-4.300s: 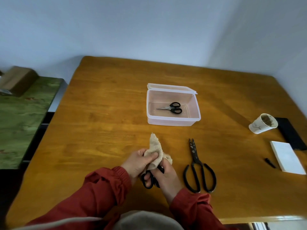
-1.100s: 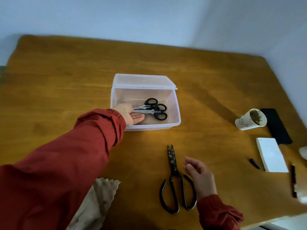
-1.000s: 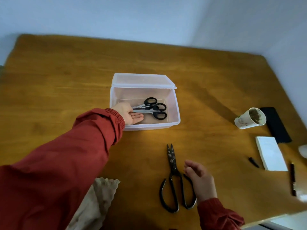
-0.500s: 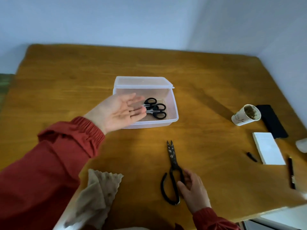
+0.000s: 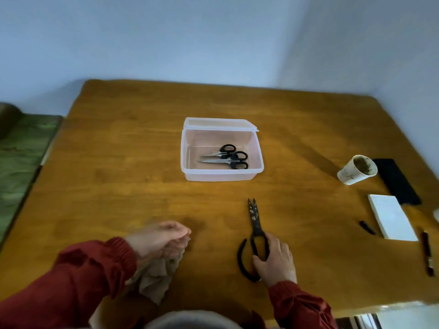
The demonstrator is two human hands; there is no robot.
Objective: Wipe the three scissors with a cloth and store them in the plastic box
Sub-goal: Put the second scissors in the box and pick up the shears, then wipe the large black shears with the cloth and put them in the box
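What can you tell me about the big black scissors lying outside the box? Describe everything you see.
The big black scissors look like dark, mottled metal, with large looped handles and short blades almost closed, tips pointing toward the plastic box. They lie flat on the wooden table, short of the box. The right hand grips the right handle loop.

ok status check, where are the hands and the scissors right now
Left hand grips cloth. Right hand grips large scissors, flat on table. Two small scissors in plastic box. Nothing between.
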